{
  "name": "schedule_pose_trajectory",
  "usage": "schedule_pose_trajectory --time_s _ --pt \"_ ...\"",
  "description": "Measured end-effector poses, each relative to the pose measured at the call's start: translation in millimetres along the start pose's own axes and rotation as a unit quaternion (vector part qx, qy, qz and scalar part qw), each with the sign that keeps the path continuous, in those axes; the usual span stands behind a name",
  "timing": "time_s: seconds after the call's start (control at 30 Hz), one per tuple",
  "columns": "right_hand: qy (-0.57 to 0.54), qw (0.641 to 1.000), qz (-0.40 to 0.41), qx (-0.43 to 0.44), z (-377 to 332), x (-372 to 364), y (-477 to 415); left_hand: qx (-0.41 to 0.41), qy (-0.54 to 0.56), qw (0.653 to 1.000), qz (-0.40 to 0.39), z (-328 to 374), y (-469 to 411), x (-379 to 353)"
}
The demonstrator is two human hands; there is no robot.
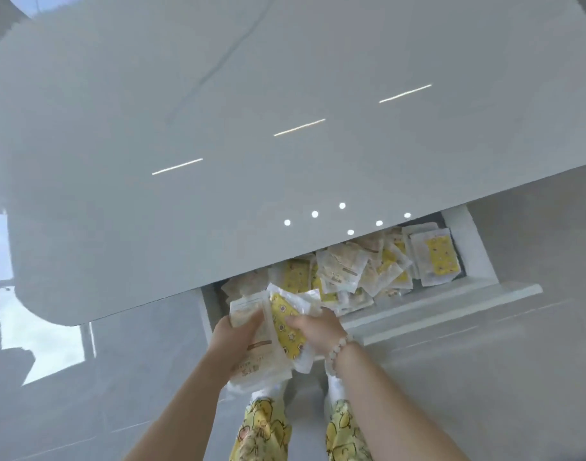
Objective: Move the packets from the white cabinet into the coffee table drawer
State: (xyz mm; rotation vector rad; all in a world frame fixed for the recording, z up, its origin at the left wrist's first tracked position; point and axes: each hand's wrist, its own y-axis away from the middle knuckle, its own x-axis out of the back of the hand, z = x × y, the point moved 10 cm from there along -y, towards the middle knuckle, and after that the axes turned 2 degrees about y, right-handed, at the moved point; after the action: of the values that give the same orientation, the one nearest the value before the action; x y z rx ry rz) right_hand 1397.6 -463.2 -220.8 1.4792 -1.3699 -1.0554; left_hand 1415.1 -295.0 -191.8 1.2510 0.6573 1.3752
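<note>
Beneath the glossy white top of the coffee table (251, 128), a drawer (451, 311) is seen pulled out, its front panel standing clear of the table edge. A loose pile of packets (361, 271) is spread across its inside, overlapping one another (some with a yellow patterned face, others pale with brown print), and one yellow-faced packet (441, 261) lies flat at the right end. Over the drawer's left end a bundle of packets (280, 309) is held between both hands. The left hand (235, 337) is wrapped round the bundle's left side, fingers curled over the pale outer packet, while the right hand (318, 332) is closed on the right side, the thumb pressed on a yellow packet at the front. A bead bracelet (339, 352) is worn on the right wrist. Whether the bundle touches the pile below cannot be told. Lower down, yellow printed trousers (261, 430) are seen above a grey tiled floor (484, 377).
</note>
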Motion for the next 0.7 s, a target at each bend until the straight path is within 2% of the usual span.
schedule_pose_trajectory --time_s 0.23,0.4,0.6,0.7 --pt "0.096 0.994 0.032 0.038 -20.4 -11.0 -91.1 0.002 0.057 0.998 0.041 -8.1 -125.0 -5.7" --pt "0.18 0.978 0.048 0.097 -27.8 -35.1 -140.2 -0.046 -0.013 0.994 0.101 -11.1 -175.4 5.2" --pt "0.348 0.921 0.111 0.137 -39.0 -33.3 -149.9 -0.06 -0.003 0.987 0.147 -23.8 -183.0 12.1" --pt "0.43 0.871 0.183 0.153 -50.0 -20.1 -135.3 -0.055 -0.011 0.987 0.151 -23.1 -178.5 10.9"
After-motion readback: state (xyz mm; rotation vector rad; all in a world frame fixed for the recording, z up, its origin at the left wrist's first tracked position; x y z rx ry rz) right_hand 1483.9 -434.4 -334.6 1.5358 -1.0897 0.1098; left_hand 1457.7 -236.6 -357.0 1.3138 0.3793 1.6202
